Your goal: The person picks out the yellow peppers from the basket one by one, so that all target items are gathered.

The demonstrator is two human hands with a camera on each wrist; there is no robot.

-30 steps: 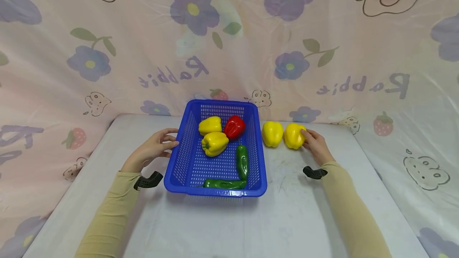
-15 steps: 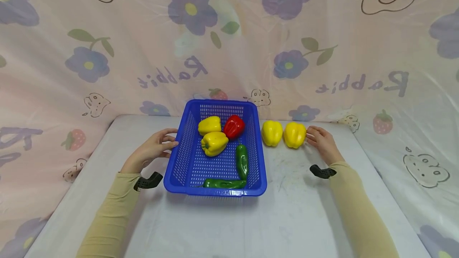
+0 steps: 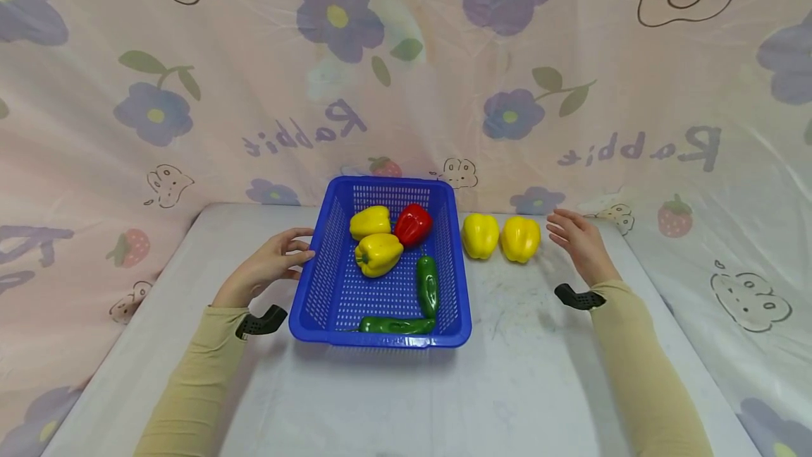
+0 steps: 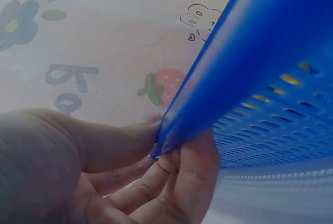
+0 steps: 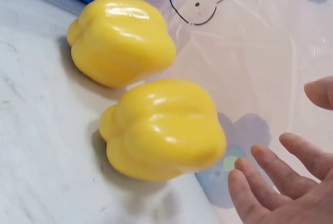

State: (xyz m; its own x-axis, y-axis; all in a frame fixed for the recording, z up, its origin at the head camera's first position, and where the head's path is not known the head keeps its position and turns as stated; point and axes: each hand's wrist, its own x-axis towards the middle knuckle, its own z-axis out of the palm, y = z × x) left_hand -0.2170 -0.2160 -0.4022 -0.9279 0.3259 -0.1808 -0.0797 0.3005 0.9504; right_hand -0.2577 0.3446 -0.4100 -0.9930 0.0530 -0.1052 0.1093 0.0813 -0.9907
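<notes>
My left hand (image 3: 266, 265) pinches the left rim of a blue plastic basket (image 3: 380, 338); in the left wrist view, thumb and fingers (image 4: 195, 174) close on that rim. Inside the basket lie two yellow bell peppers (image 3: 378, 254), a red bell pepper (image 3: 413, 225) and two long green peppers (image 3: 428, 288). Two more yellow bell peppers stand side by side on the table, one (image 3: 480, 236) close to the basket's right wall, the other (image 3: 521, 239) just right of it. My right hand (image 3: 582, 245) hangs apart from that outer pepper, fingers extended, holding nothing.
A white-covered table (image 3: 393, 400) bears everything. Behind it hangs a printed curtain (image 3: 431, 104) with flowers and rabbits, close to the table's back edge. A black wrist mount (image 3: 579, 297) sticks out from each sleeve.
My right hand has let go of the outer yellow bell pepper and moved away right and up. That pepper stands beside its neighbour. The left hand and basket stay put.
</notes>
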